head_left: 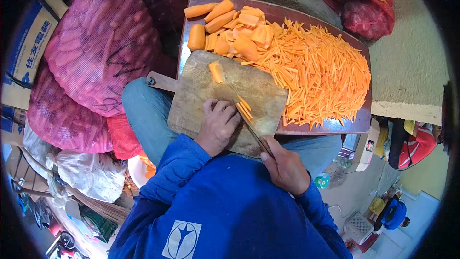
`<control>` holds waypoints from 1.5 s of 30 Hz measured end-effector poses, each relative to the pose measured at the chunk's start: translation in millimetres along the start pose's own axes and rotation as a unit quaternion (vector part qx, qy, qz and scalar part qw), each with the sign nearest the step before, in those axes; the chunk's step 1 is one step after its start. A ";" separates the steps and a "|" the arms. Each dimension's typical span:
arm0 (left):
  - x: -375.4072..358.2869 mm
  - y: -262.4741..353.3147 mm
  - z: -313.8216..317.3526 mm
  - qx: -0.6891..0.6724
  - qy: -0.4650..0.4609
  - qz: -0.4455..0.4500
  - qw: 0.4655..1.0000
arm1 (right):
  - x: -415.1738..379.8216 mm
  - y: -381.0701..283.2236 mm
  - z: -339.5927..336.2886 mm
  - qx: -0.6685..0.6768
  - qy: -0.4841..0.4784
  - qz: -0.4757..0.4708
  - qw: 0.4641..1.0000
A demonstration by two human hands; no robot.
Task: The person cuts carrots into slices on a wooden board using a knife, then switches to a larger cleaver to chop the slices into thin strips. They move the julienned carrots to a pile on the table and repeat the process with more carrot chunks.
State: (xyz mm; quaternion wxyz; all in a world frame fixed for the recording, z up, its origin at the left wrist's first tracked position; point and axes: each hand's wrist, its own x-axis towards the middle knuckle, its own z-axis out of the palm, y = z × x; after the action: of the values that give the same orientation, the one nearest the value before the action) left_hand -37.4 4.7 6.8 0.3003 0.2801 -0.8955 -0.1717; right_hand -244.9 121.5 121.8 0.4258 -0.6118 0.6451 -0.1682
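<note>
My right hand [286, 167] is closed round the handle of a knife [256, 136], whose blade reaches up and left across the wooden cutting board [191, 84]. My left hand [219, 125] rests on the board with its fingers curled beside the blade; whatever lies under them is hidden. A few thin carrot sticks [245, 110] lie against the blade's far side. One short carrot piece [217, 72] sits higher on the board. The board lies over my lap and against a low dark red table [366, 62].
The table bears a heap of carrot strips [321, 76], flat carrot slices [245, 43] and several peeled carrots [200, 10]. Big pink mesh sacks [103, 43] stand on the left. A white tub [139, 171] is by my left leg, and a red mesh bag [369, 17] lies back right.
</note>
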 end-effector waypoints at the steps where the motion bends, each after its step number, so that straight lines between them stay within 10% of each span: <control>1: 0.0 0.0 -0.4 -0.002 -0.001 0.002 1.000 | 1.6 3.6 5.5 0.002 0.007 0.011 1.000; 45: -3.5 0.6 -0.5 0.013 0.008 -0.007 1.000 | 40.3 7.4 21.3 0.002 0.021 -0.047 0.999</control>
State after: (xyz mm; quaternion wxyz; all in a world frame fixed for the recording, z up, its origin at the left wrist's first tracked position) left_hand -35.0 7.2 6.0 0.3029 0.2917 -0.8931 -0.1600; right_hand -229.1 91.8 90.1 0.4051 -0.6368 0.6242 -0.2019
